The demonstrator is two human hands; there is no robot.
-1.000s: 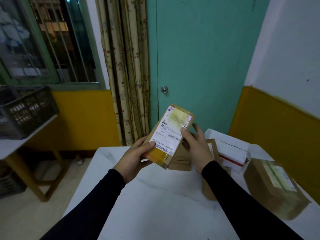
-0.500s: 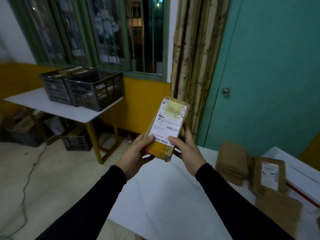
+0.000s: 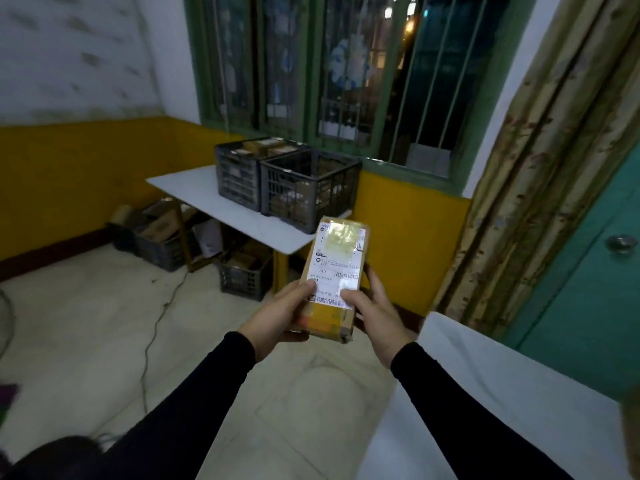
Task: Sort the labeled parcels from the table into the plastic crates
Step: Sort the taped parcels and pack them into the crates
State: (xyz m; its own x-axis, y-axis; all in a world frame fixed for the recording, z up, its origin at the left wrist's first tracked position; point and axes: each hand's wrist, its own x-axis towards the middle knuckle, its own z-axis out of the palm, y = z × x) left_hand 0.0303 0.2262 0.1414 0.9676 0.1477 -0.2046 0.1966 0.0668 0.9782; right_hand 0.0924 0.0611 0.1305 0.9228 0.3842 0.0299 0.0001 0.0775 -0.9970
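I see both hands up in front of me, holding one parcel in the air over the floor. Left hand grips its lower left edge, thumb on the label face, fingers curled under. Right hand grips the lower right edge, thumb on the label, fingers wrapped behind. So both grips are closed on the parcel.

Parcel is a brown box, long side pointing up and away, tilted back a bit. White label covers most of the top face, with a barcode and a yellowish taped patch near the far end. Print too small to read.

Two dark crates sit side by side on a white desk under the window: near crate and far crate, touching. Both hold brown parcels, count unclear. Parcel in hand is well apart from them, nearer to me.

More crates and boxes under that desk, blurred. A cable runs across the floor. Another white desk edge at lower right, beside my right sleeve. Curtain and green door on the right.
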